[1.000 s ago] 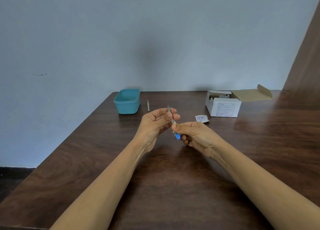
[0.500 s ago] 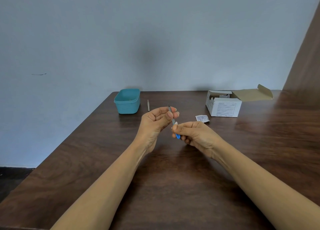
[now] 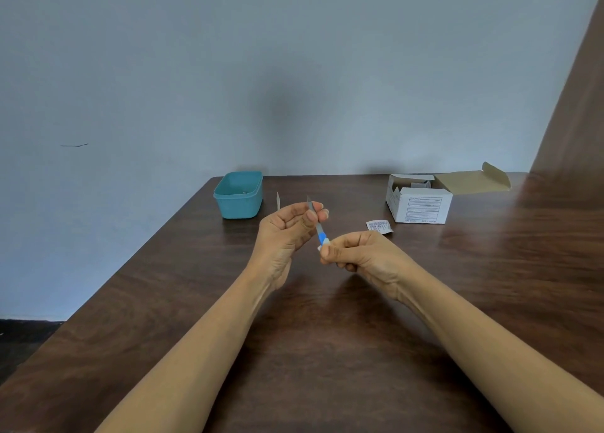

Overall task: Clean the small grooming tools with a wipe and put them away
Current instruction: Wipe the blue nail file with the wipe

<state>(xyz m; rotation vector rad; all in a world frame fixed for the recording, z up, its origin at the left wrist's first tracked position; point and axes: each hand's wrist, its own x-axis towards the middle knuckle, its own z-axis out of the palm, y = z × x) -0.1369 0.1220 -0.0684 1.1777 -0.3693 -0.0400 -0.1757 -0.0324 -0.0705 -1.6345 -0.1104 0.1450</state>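
My left hand (image 3: 287, 233) pinches the metal blade of a thin nail file with a blue handle (image 3: 318, 226), held above the middle of the table. My right hand (image 3: 359, 253) pinches a small white wipe (image 3: 322, 245) around the file's blue handle end. A second thin metal tool (image 3: 278, 200) lies flat on the table beside a teal plastic tub (image 3: 238, 194) at the far left. Something small lies inside the tub, too small to tell what.
An open white cardboard box (image 3: 420, 202) of wipe sachets stands at the far right, flap folded back. A torn sachet wrapper (image 3: 379, 226) lies in front of it. The dark wooden table (image 3: 310, 351) ends at the left edge; a wall stands behind.
My right hand with the wipe has slid down the file from the blade to the blue handle end. My left hand has kept its pinch on the blade.
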